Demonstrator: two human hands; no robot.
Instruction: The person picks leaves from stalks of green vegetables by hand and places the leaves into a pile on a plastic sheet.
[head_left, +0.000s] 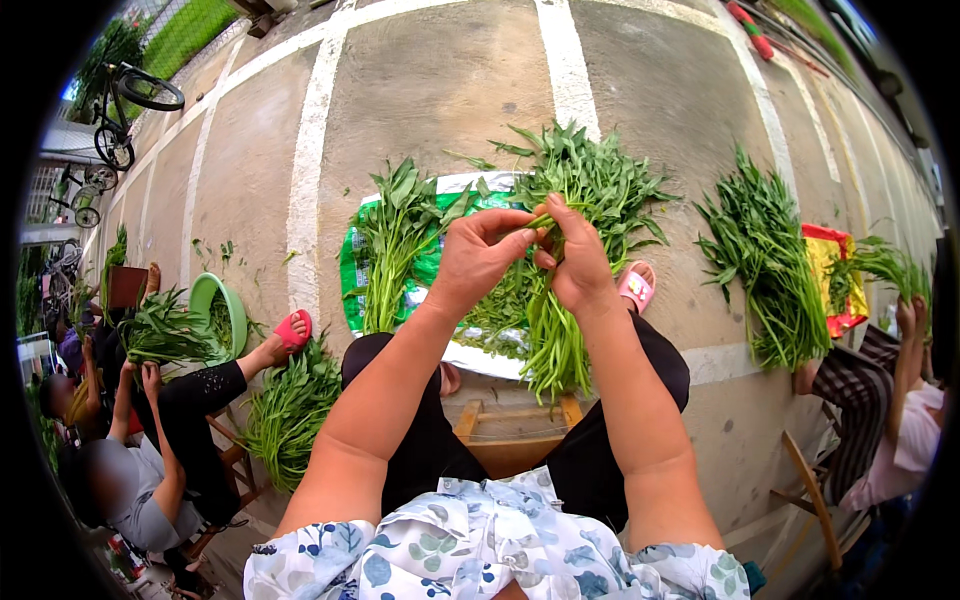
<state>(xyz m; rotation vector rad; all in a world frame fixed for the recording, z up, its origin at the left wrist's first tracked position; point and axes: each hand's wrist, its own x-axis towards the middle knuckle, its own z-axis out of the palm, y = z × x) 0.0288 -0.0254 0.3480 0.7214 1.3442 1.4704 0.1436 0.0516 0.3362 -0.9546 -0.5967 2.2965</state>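
Both my hands meet over a green-and-white plastic sack (353,262) spread on the ground between my feet. My left hand (470,255) pinches a water spinach stem (541,222) between thumb and fingertips. Curled close beside it, my right hand (580,262) grips the same stem. Beyond and under the right hand lies a leafy heap of water spinach (605,180), and pale green stalks (558,350) show below that hand. Another bunch (388,250) rests on the sack's left side. Short loose green pieces (497,308) are scattered in the middle.
More water spinach lies in piles at left (290,415) and right (765,265). A person at left handles greens beside a green basin (212,305); another at right holds a bunch near a red-and-yellow sack (840,270). Bicycles (120,110) stand at far left.
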